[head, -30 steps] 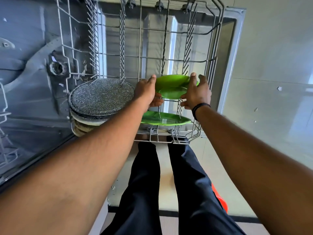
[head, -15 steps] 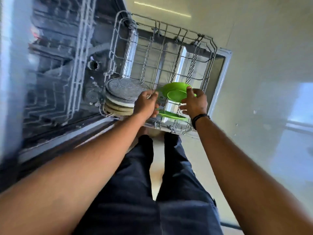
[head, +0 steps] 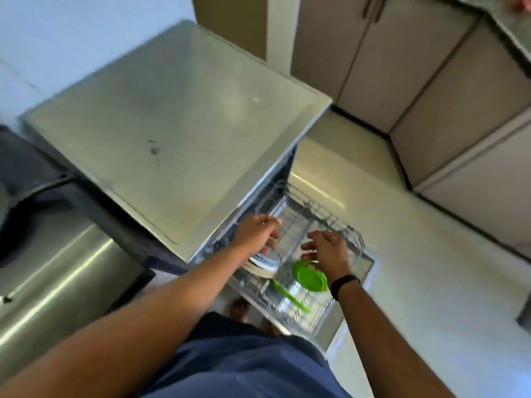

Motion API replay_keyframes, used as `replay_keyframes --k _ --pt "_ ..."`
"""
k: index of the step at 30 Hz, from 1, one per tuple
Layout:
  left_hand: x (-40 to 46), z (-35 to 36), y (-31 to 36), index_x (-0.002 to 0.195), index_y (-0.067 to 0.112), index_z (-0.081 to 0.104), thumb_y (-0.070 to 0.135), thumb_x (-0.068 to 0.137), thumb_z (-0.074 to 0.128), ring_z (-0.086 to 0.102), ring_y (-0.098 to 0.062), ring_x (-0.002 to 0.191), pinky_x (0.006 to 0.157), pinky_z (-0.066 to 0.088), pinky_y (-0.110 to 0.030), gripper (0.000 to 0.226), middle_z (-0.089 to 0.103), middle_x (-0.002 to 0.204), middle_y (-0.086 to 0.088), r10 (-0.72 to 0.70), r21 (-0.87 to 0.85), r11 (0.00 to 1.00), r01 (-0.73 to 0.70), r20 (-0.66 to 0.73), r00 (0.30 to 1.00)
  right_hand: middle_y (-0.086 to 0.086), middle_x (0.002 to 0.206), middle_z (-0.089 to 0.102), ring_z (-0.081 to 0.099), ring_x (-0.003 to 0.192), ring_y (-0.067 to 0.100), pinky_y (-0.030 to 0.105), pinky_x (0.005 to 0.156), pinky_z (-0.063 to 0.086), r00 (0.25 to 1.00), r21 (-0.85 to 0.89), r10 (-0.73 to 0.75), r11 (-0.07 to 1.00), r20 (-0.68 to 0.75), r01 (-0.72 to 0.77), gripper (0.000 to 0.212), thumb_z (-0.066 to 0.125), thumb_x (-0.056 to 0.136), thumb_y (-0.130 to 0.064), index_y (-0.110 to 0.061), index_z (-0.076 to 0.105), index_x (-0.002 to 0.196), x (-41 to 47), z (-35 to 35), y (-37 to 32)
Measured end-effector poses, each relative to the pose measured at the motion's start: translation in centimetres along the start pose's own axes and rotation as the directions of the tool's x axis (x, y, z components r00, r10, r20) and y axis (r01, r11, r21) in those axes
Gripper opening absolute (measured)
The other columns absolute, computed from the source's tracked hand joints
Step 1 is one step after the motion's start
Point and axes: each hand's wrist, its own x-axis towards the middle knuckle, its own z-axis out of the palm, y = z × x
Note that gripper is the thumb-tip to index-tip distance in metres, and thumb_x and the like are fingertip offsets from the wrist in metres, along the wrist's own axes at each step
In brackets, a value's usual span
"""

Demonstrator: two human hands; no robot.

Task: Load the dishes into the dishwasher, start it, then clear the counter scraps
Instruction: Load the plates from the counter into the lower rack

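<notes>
The rack (head: 321, 222) of the dishwasher (head: 178, 122) is pulled out over the floor, so dishes can go in from above. A green plate (head: 309, 275) stands on its edge between the wires, which I think lets water reach both sides. Another green plate (head: 290, 295) leans nearer the person. A stack of plates (head: 263, 264) sits at the left of the rack. The left hand (head: 257, 232) hangs over that stack with loose fingers, holding nothing. The right hand (head: 327, 248) floats just above the standing green plate, fingers spread apart, not gripping it. The picture is blurry.
</notes>
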Motion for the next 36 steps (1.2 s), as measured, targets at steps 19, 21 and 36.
replay_keyframes --k 19,21,36 --pt "-17.6 -17.8 -5.6 0.103 0.014 0.066 0.018 0.1 0.058 0.057 -0.013 0.054 0.047 0.042 -0.023 0.008 0.067 0.078 -0.005 -0.125 -0.451 0.809 -0.376 -0.758 0.641 0.012 0.076 0.07 0.064 0.062 0.026 0.026 0.055 0.046 0.681 -0.255 -0.139 0.859 0.719 0.444 0.014 0.057 0.098 -0.016 -0.006 0.067 0.097 -11.1 20.8 -8.7" --pt "-20.3 -20.3 -7.6 0.105 0.012 0.064 0.016 0.1 0.058 0.057 -0.015 0.057 0.047 0.041 -0.023 0.009 0.067 0.08 -0.006 -0.168 -0.47 0.766 -0.438 -0.805 0.569 0.011 0.074 0.068 0.062 0.06 0.024 0.026 0.056 0.045 0.623 -0.276 -0.113 0.825 0.774 0.493 0.014 0.057 0.098 -0.017 -0.006 0.066 0.096 -13.8 24.0 -8.3" --pt "-41.6 -41.2 -27.9 0.101 0.016 0.065 0.012 0.098 0.06 0.06 -0.017 0.063 0.051 0.045 -0.027 0.007 0.07 0.083 -0.008 -0.401 -0.314 0.695 -0.646 -0.916 0.015 0.013 0.081 0.069 0.06 0.058 0.019 0.026 0.051 0.046 0.223 -0.236 0.108 0.678 0.969 0.696 0.018 0.056 0.101 -0.021 -0.006 0.066 0.097 -36.5 53.5 2.5"
